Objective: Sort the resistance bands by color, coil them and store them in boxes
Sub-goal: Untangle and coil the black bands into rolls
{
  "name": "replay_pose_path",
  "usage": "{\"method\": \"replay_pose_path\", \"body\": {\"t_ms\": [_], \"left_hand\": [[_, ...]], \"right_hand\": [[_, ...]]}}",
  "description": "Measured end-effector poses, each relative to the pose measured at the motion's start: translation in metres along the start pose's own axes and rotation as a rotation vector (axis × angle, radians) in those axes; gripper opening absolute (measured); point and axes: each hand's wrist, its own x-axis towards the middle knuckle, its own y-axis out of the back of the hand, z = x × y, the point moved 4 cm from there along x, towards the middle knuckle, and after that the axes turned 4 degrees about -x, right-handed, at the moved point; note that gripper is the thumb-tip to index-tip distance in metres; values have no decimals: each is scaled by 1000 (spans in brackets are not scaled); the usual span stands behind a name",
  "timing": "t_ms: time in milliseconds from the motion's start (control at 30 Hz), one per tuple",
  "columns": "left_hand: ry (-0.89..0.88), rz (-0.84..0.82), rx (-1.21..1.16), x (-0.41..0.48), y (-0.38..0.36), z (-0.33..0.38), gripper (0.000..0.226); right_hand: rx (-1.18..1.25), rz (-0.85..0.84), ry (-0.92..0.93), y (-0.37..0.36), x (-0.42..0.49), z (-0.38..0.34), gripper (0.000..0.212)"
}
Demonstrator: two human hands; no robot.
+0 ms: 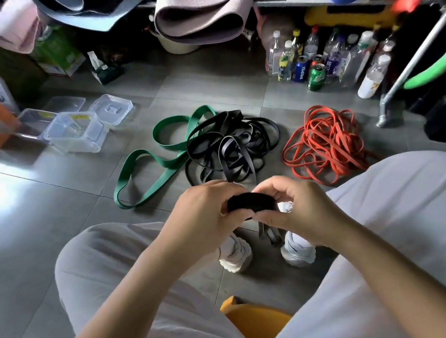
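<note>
a black coil (250, 202) of band sits between both hands, near the middle of the view, just above the knees. the left hand (202, 218) has its fingers and thumb curled round the coil's left side. the right hand (299, 207) pinches the right edge, fingers bent over it. a loose tail (266, 234) of the same band hangs from the coil toward the floor, between two white shoes (234, 255).

the step in hand looks like winding this black band. to do it well, i judge the left hand should squeeze the wound turns flat so they cannot spring apart. the right hand should feed the tail round with even tension and no twist, each turn lying flush on the last. the coil needs to end small enough for a box.

farther out on the floor lies the black pile (233, 144), tangled and uncoiled, touching a green band (171, 163) on its left. the orange pile (326, 141) lies apart to the right. the clear boxes (75, 133) stand far left, open, with their lids (112, 109) just beside them. whether any box holds a coil i cannot tell. most of the task seems to remain.
</note>
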Motion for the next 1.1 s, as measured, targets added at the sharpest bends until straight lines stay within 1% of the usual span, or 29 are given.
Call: {"method": "replay_pose_path", "body": {"t_ms": [67,167,233,267,333,400,433,467,500,533,567,633,667,700,733,800,867,967,1033,1100], "left_hand": [[66,61,-119,-6,-1,-6,26],[162,164,-291,-15,-4,-12,22],[196,241,-423,-17,-6,-14,22],[211,278,-521,-18,-8,-16,25],[240,309,-802,-19,-15,-16,28],[332,295,-1096,-21,-24,-13,24],[392,280,-1177,-23,-30,-12,23],[446,256,-1188,-25,-34,-14,22],[485,224,-1138,-26,-35,-15,21],[497,185,-992,-28,-34,-19,22],[452,130,-766,-28,-31,-22,27],[258,1,-250,-26,-24,-23,32],[172,-41,-81,-25,-21,-20,30],[133,-67,2,-23,-18,-18,27],[118,-68,32,-22,-15,-18,25],[102,4,9,-19,-7,-19,22],[133,113,-113,-16,1,-24,19],[239,279,-501,-11,13,-31,34],[247,385,-767,-5,20,-31,29],[247,428,-1024,1,24,-32,23]], "right_hand": [[51,4,-14,-1,-1,4,27],[116,21,8,-2,-1,2,29],[257,31,27,-5,0,-2,30],[372,21,25,-7,1,-6,30],[549,18,3,-13,3,-11,27],[574,40,-32,-16,3,-11,21],[549,29,-54,-16,3,-10,19],[502,10,-77,-16,2,-7,19],[432,-10,-90,-15,1,-3,19],[320,-22,-93,-15,0,0,18],[168,-26,-70,-16,-1,2,15],[-160,-65,48,-21,0,2,10],[-262,-85,100,-24,0,0,14],[-297,-94,125,-28,1,-2,17],[-290,-81,128,-29,3,-5,19],[-182,-21,82,-24,7,-10,19],[-62,15,39,-18,14,-15,26],[-53,20,65,-8,30,-25,29],[151,-31,47,-1,42,-33,27],[331,-62,68,4,53,-41,30]]}}
